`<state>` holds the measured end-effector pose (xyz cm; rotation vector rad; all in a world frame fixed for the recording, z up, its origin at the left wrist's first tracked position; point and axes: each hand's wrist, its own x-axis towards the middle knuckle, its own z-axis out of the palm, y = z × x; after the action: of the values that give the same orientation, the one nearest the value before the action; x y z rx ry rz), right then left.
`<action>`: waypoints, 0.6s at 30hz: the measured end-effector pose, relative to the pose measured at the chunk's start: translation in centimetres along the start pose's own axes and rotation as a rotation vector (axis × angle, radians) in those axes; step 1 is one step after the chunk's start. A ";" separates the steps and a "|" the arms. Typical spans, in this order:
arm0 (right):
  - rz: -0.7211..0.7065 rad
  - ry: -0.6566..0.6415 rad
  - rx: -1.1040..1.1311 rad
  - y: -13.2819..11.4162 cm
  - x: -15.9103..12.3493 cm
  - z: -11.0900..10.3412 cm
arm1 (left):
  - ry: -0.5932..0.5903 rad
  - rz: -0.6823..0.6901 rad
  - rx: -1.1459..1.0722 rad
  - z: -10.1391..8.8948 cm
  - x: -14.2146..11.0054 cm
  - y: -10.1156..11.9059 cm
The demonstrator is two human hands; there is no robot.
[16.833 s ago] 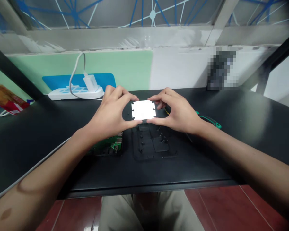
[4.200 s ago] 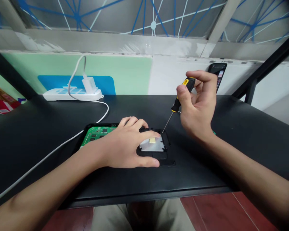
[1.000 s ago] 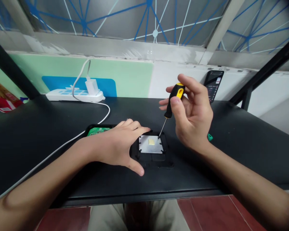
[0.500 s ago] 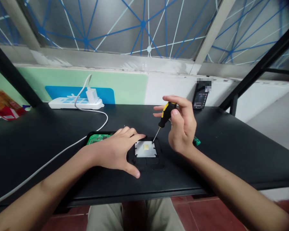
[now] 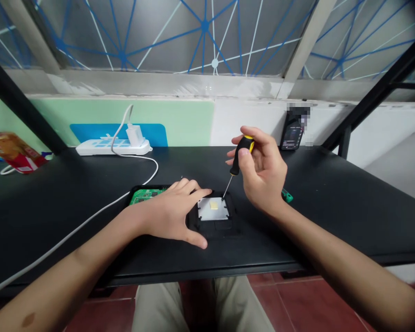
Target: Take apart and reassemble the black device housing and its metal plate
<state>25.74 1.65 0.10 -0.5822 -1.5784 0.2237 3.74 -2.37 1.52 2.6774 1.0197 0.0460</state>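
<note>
My right hand (image 5: pixel 264 168) is closed around the black and yellow handle of a screwdriver (image 5: pixel 241 154). Its thin shaft slants down, and the tip meets the upper right corner of a silver metal plate (image 5: pixel 207 214) with a small pale yellow square pad (image 5: pixel 213 205). The plate sits in a black plastic housing (image 5: pixel 224 226). My left hand (image 5: pixel 174 210) lies over the housing's left side, fingers spread and thumb stretched toward me. Partly hidden behind that hand is a green circuit board (image 5: pixel 143 195) in a black frame.
A white power strip (image 5: pixel 112 147) with a plugged-in charger (image 5: pixel 134 135) stands at the back; its white cable (image 5: pixel 72 233) crosses the left of the table. A bottle (image 5: pixel 15 150) leans at far left. A phone (image 5: pixel 292 131) rests against the wall. A small green item (image 5: pixel 287 196) lies beyond my right wrist.
My right hand's fingers have shifted on the screwdriver handle, which has turned. The tip stays at the plate's corner. My left hand keeps its place on the housing; the view has moved slightly.
</note>
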 end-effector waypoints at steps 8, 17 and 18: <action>-0.100 0.066 -0.093 0.9 0.3 0.0 | -0.007 -0.012 0.035 0.2 0.1 0.0; -0.053 -0.046 0.013 -0.1 -0.1 0.0 | 0.023 0.006 0.052 0.6 -0.1 -0.2; -0.053 -0.044 0.001 -0.1 -0.1 0.0 | 0.024 0.008 0.052 0.6 -0.1 -0.3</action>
<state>25.70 1.55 0.04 -0.5373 -1.6342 0.1988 3.56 -2.40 0.84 2.7344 1.0313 0.0542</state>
